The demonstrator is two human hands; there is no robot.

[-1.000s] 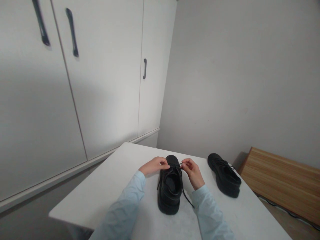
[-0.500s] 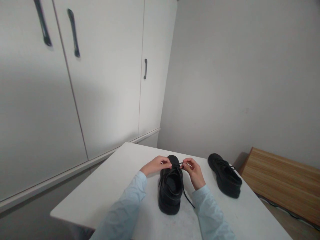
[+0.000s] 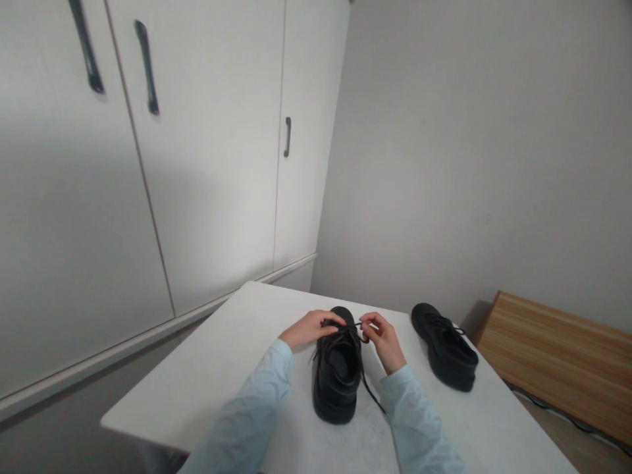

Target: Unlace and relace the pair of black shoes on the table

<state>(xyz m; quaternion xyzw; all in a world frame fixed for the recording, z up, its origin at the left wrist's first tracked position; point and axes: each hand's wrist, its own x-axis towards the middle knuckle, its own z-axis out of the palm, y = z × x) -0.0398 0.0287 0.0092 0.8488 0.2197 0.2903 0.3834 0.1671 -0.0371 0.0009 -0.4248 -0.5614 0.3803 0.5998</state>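
Note:
A black lace-up shoe (image 3: 336, 395) stands on the white table, its toe pointing away from me and its opening facing up. My left hand (image 3: 312, 327) is over the left side of the laces, thumb and fingers pinched on the shoelace. On the other side my right hand (image 3: 381, 339) pinches a part of the black shoelace (image 3: 356, 324), which is stretched between both hands across the shoe's upper. One loose lace end (image 3: 374, 395) hangs down the right side onto the table.
A second black shoe (image 3: 447, 349) lies at the table's right edge. The white table (image 3: 207, 388) borders white cabinets (image 3: 212, 164) with dark handles on the left. A wooden surface (image 3: 557, 355) is beyond the table on the right, with a grey wall (image 3: 469, 151) behind.
My left hand has shifted slightly right over the laces, and more lace shows around its fingers. The right hand and both shoes are nearly where they were.

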